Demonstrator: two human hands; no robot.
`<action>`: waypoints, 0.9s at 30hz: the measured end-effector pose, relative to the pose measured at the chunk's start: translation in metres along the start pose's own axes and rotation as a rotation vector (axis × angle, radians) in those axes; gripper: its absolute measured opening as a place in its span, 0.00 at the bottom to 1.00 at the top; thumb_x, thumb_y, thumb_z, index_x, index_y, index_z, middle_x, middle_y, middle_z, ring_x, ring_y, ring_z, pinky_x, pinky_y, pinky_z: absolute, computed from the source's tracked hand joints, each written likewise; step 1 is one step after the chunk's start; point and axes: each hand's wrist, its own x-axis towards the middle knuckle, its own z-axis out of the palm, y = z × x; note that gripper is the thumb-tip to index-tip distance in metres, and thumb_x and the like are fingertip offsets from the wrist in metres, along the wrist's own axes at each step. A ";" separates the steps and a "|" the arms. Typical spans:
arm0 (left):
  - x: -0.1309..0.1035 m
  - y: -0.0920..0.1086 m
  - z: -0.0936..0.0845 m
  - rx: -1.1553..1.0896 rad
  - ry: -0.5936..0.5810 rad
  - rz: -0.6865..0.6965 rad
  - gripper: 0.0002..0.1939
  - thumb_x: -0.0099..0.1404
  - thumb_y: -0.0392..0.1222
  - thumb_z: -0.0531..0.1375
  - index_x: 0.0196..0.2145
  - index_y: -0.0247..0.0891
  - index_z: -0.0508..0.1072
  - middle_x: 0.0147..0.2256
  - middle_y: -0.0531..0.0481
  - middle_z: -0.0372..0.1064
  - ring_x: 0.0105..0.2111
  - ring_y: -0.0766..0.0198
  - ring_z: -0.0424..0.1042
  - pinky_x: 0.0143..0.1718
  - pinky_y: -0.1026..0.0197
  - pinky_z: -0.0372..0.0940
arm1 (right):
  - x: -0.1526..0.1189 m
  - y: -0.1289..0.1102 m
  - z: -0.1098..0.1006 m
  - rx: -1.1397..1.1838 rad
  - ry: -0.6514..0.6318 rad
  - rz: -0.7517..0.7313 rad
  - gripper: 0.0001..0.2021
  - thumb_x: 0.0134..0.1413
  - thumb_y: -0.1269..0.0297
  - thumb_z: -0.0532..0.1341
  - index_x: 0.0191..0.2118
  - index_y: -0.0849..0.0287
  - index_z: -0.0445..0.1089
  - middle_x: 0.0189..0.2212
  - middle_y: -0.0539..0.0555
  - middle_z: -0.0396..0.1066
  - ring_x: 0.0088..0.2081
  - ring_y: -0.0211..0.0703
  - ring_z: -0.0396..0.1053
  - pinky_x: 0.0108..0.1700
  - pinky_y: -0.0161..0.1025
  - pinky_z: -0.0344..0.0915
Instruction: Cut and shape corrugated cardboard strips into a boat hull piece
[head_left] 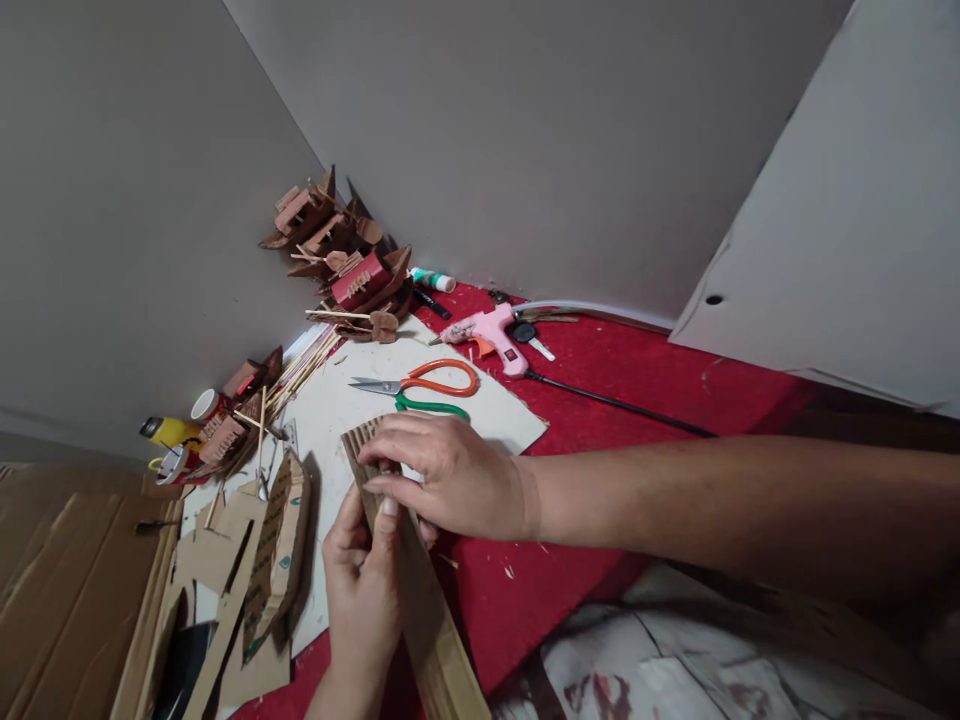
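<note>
A long strip of brown cardboard (431, 625), with ridges showing at its far end, runs from the bottom edge up to my fingers. My left hand (364, 580) grips it from the left side, thumb lying on top. From the right, my right hand (450, 475) is closed over the far part, its fingers and thumb pinching the strip; the exact spot between the fingertips is partly hidden. Just beyond lie scissors (442, 378) with one orange and one green handle, on a white board (491, 425).
Farther back is a pink glue gun (495, 335) with a black cord on the red cloth (600, 365). Small brown model boats (364, 280) stand by the wall. A cardboard boat hull (281, 550), cardboard scraps (214, 550) and thin sticks (307, 360) lie to the left.
</note>
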 end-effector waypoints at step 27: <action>0.000 -0.006 0.003 -0.025 -0.078 -0.024 0.20 0.61 0.45 0.61 0.51 0.41 0.68 0.26 0.53 0.75 0.24 0.65 0.73 0.22 0.70 0.64 | -0.002 0.007 0.003 -0.215 -0.084 -0.028 0.07 0.59 0.70 0.53 0.36 0.64 0.67 0.33 0.57 0.69 0.32 0.41 0.66 0.32 0.36 0.61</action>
